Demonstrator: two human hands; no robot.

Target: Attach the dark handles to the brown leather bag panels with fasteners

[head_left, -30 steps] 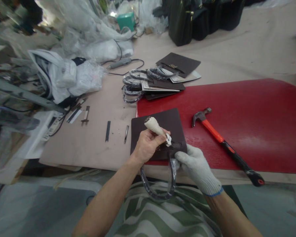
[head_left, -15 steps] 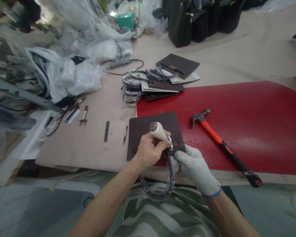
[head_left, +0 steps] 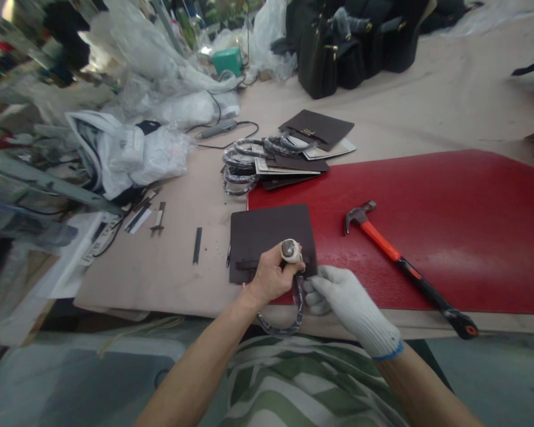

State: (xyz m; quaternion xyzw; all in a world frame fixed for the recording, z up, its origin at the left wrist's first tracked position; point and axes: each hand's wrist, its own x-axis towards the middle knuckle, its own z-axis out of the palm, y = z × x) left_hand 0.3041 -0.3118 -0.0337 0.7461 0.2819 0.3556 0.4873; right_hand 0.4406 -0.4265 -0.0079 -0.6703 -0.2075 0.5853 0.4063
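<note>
My bare left hand (head_left: 271, 277) is closed around a hand tool with a white-wrapped handle (head_left: 290, 250). The tool stands nearly upright, its dark butt end facing me. Its working end is hidden behind my fingers, over the dark brown bag panel (head_left: 270, 232). That panel lies partly on a red sheet, and a plastic-wrapped carrying handle (head_left: 281, 330) loops from its near edge over the table edge. My right hand (head_left: 345, 299), in a white knit glove, has its fingers pinched at the panel's near right corner.
A claw hammer (head_left: 394, 255) lies on the red sheet (head_left: 449, 219) to the right. Behind are similar panels with wrapped handles (head_left: 244, 160). Black bags (head_left: 318, 65) stand at the back. A flat dark strip (head_left: 197, 245) and plastic wrapping (head_left: 160, 151) lie left.
The panel lies flatter and straighter now, its right corner turned slightly left. The tool has tipped more upright. My gloved fingers have shifted down and left along the corner.
</note>
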